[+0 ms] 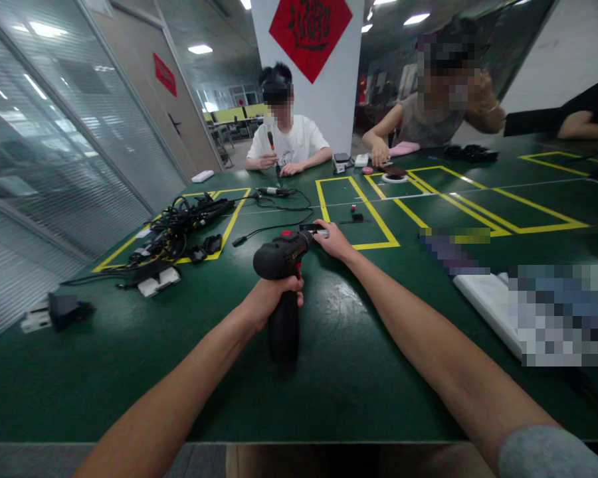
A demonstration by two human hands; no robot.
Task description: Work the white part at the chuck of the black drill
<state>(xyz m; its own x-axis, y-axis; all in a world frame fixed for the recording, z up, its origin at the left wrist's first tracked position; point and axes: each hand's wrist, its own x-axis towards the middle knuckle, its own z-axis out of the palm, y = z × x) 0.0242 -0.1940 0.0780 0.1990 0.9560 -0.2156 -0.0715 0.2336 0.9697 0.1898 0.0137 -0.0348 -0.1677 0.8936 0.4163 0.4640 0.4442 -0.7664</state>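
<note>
Green workbench (349,372) seen from the wearer's position, 12 o'clock straight ahead, marked with yellow tape rectangles (357,212). A tangle of black cables (179,229) lies at 10 o'clock. Seated across the bench are one co-worker (289,143) in a white T-shirt at 12 o'clock and another (428,123) at 1 o'clock. A white pillar (329,99) behind them bears a red diamond sign (309,33) with black brushed characters, not legible here. Left hand (274,299) is clenched round the grip of a black cordless drill (284,255) with red accents, at 12 o'clock near the wearer. Right hand (333,240) reaches forward, fingertips (319,227) on a flat black-and-silver piece (313,229) at the drill's front; whether it grips cannot be told. Any drill lettering is too small to read.
</note>
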